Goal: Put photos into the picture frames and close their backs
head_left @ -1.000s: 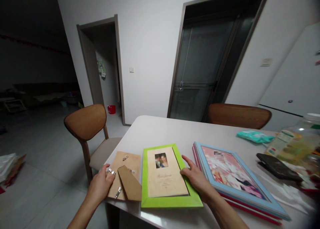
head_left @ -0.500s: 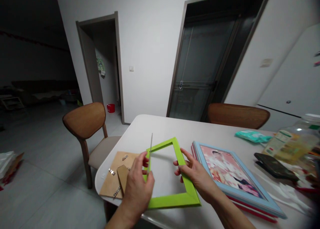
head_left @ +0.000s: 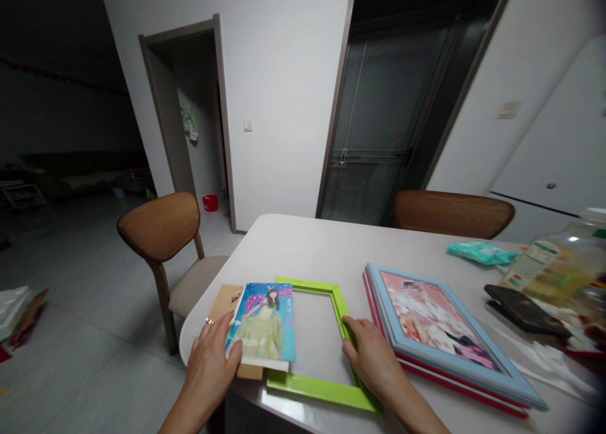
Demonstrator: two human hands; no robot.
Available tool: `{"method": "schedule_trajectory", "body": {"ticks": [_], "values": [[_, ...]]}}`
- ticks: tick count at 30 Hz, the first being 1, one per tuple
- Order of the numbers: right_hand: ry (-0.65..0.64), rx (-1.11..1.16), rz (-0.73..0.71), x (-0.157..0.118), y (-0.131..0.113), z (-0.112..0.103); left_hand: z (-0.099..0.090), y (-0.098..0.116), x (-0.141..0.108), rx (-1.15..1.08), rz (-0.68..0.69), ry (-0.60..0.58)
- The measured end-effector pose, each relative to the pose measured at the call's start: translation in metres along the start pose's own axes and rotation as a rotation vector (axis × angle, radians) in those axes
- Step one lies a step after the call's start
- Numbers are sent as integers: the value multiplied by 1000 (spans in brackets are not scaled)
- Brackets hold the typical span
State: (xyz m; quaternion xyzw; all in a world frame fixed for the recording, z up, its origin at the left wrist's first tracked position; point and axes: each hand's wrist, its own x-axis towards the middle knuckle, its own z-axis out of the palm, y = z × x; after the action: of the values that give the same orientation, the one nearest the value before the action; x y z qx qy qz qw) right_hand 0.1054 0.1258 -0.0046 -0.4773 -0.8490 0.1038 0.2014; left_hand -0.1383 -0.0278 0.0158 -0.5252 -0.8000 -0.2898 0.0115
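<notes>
A glossy printed picture [head_left: 264, 324] overlaps a smooth green frame [head_left: 347, 311], matt brown backing board [head_left: 226, 299] beneath, on a glossy white table [head_left: 312, 247].
</notes>
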Motion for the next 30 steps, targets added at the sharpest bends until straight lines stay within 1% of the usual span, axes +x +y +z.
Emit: {"method": "schedule_trajectory", "body": {"ticks": [3, 4, 5, 6, 8, 9, 10, 11, 13, 15, 17, 19, 20, 21, 23, 25, 26, 28, 30], "values": [[112, 135, -50, 0, -10, -1, 0, 10, -1, -9, 77, -13], [125, 223, -57, 1, -16, 0, -1, 15, -2, -26, 118, -43], [104, 333, -47, 2, -25, 2, -1, 21, -4, -43, 162, -88], [52, 463, -17, 4, -34, 6, 0, 28, -6, -57, 206, -146], [-108, 758, 87, 10, -54, 17, 2, 39, -10, -59, 274, -255], [-177, 906, 142, 13, -64, 22, 4, 43, -12, -49, 295, -292], [-215, 1039, 183, 17, -74, 27, 7, 46, -13, -35, 303, -308], [-220, 1149, 208, 20, -84, 29, 10, 48, -13, -24, 300, -301], [-158, 1292, 205, 25, -103, 26, 15, 50, -11, -29, 280, -233], [-74, 1382, 162, 27, -120, 13, 15, 50, -4, -111, 263, -122], [-39, 1451, 113, 26, -131, -4, 8, 52, 5, -275, 219, 10], [-40, 1437, 68, 23, -133, -15, -1, 56, 13, -497, 112, 142], [-54, 1393, 69, 21, -131, -16, -4, 59, 16, -621, 41, 194], [-76, 1341, 101, 18, -126, -14, -7, 62, 18, -751, -37, 230], [-133, 1280, 265, 13, -112, -4, -5, 70, 18, -1005, -190, 263], [-168, 1350, 416, 9, -99, 5, 4, 79, 15, -1227, -309, 239], [-155, 1416, 440, 8, -94, 8, 9, 83, 13, -1312, -345, 211], [-79, 1519, 392, 8, -85, 6, 20, 90, 9, -1414, -361, 131], [-27, 1522, 348, 10, -75, -3, 26, 94, 7, -1434, -340, 34]]}}
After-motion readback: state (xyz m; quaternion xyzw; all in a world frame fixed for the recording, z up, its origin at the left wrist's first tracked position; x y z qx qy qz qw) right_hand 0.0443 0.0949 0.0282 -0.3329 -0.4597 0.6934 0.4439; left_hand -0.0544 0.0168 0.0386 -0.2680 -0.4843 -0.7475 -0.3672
